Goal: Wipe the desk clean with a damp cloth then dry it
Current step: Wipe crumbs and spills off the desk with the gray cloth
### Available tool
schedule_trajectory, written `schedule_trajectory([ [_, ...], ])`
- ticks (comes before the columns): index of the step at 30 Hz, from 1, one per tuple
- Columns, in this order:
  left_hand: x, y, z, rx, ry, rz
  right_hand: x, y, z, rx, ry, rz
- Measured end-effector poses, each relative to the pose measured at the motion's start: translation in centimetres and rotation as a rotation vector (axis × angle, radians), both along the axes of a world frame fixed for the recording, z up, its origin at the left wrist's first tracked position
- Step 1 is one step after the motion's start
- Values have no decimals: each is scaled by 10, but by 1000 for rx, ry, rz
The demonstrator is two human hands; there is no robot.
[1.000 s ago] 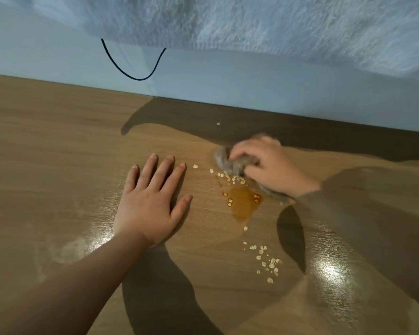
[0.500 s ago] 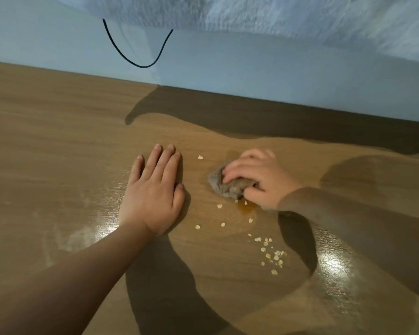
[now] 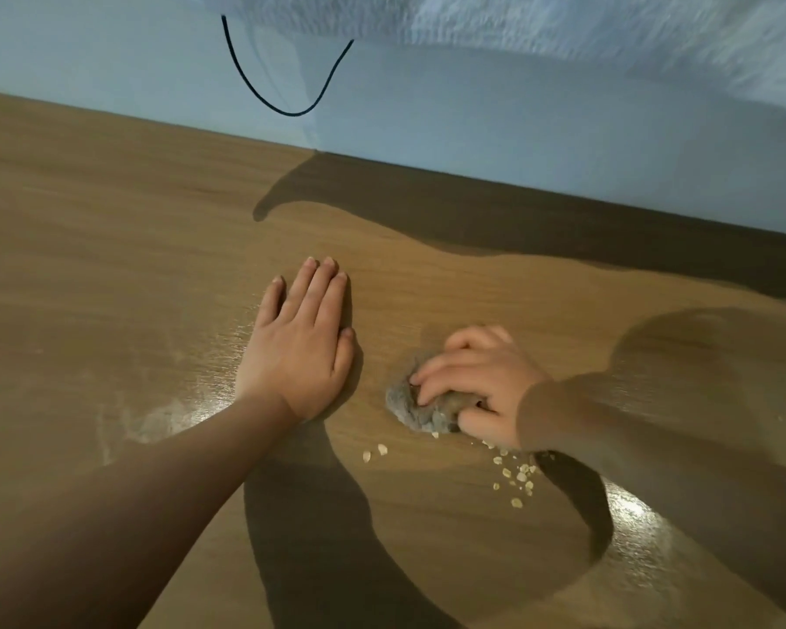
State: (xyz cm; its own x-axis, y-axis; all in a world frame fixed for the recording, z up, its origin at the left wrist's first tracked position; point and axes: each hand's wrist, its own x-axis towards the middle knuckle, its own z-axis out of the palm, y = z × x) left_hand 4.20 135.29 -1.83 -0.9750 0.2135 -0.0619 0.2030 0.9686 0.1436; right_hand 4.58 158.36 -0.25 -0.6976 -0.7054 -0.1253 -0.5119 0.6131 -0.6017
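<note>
The cloth (image 3: 416, 408), grey and bunched, lies on the tabletop (image 3: 110, 265) right of centre in the frame. The right hand (image 3: 477, 383) grips it, its fingers (image 3: 445, 370) curled over the top and the thumb tucked along the lower edge. Pale crumbs (image 3: 516, 481) lie scattered just below the cloth and the wrist, with two more a little to the left. The left hand (image 3: 298, 351) rests flat near the centre, beside the cloth but apart from it, fingers (image 3: 318, 283) straight and pressed together. A black cable (image 3: 287, 112) loops against the pale wall (image 3: 518, 129) at the upper left.
</note>
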Motion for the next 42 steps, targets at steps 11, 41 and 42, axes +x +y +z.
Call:
schedule_trajectory([
  [11,-1,1,-1,-8,-15,-2,-5,-21,6,-12,2,-137],
  [41,21,11,-2,-33,-69,66,88,49,-4,233,208,-944],
  [42,23,8,-2,-38,-80,37,101,34,-3,191,213,-851],
])
